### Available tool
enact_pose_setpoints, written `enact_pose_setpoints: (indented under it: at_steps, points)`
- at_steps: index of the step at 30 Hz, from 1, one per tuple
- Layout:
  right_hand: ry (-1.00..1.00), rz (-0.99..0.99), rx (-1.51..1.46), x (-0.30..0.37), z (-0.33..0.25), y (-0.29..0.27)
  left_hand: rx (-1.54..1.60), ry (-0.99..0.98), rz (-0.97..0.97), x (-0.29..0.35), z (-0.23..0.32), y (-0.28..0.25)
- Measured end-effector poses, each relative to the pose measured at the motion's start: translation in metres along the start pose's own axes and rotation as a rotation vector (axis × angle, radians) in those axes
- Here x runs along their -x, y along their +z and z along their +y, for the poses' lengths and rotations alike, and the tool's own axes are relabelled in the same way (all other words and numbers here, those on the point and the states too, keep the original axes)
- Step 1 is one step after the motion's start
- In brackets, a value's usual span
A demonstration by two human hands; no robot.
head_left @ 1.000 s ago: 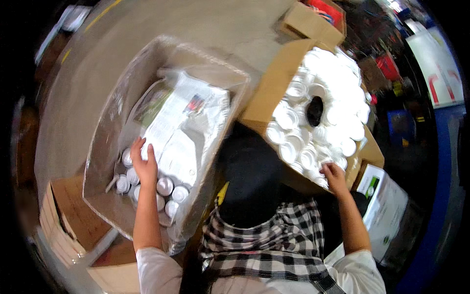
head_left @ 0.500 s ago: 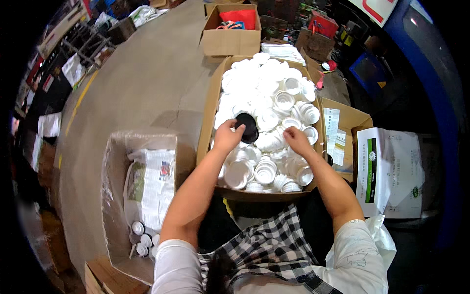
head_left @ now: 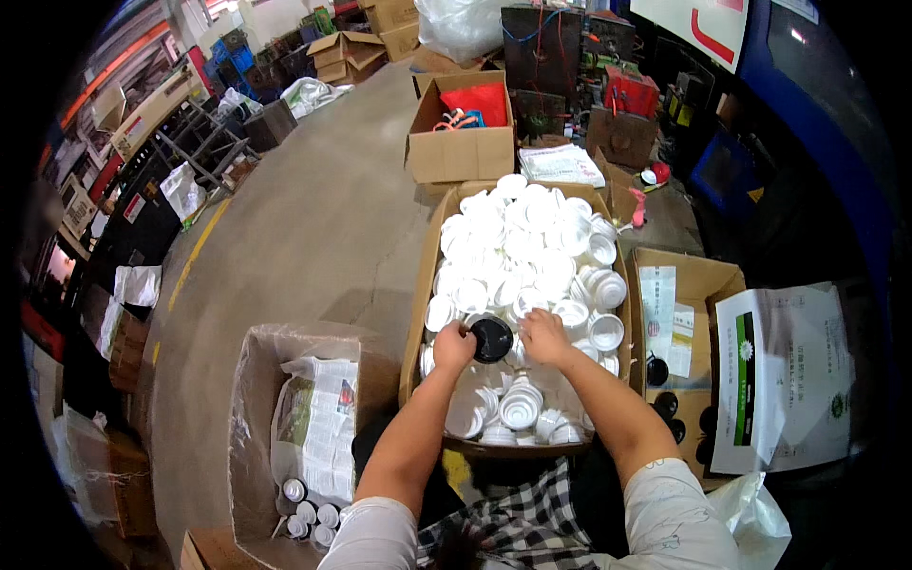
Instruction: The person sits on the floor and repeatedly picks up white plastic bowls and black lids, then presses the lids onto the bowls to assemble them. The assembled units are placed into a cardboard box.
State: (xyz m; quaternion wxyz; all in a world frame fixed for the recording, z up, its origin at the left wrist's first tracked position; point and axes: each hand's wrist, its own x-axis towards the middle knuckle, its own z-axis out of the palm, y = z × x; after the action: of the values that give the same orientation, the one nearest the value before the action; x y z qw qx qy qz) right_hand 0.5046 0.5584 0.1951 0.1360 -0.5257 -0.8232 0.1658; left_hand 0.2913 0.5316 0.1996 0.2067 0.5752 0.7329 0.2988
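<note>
My left hand (head_left: 455, 348) pinches the edge of a round black plastic cap (head_left: 492, 340), its hollow, ringed side facing up. Close by on the right, my right hand (head_left: 545, 337) has its fingers bent together over the white pieces; whether it grips one is hidden. Both hands are above a cardboard box (head_left: 415, 353) heaped with white ribbed plastic caps (head_left: 520, 407). They lie at all angles, some showing their open ends.
At left, a carton (head_left: 249, 418) holds newspaper (head_left: 328, 427) and several white caps with dark rims (head_left: 294, 490). On the right, an open box (head_left: 698, 380) contains black caps (head_left: 667, 405) beside a white printed carton (head_left: 784, 380). Farther off stands a box with red contents (head_left: 461, 157).
My view has tilted up, so the boxes sit lower in the picture. The black cap now shows its hollow side, and my right hand has come closer to it.
</note>
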Motion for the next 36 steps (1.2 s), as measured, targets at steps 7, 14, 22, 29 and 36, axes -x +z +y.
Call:
enact_pose_setpoints:
  at_steps: [7, 14, 22, 29, 36]
  points:
    - [0.164, 0.238, -1.472, 0.003, -0.020, -0.073, 0.345, 0.069, 0.240, 0.014, 0.042, -0.031]
    - [0.254, -0.103, -2.272, 0.050, -0.034, -0.119, 1.405, -0.518, 0.031, 0.051, 0.087, -0.061]
    - [0.347, -0.148, -2.228, 0.047, -0.045, -0.110, 1.747, -0.441, -0.317, 0.054, 0.086, -0.074]
    - [0.199, -0.187, -2.027, 0.051, -0.081, -0.120, 1.886, -0.298, -0.487, 0.060, 0.098, -0.083]
    - [0.231, -0.102, -1.890, 0.057, -0.073, -0.112, 2.052, -0.256, -0.536, 0.064, 0.106, -0.087]
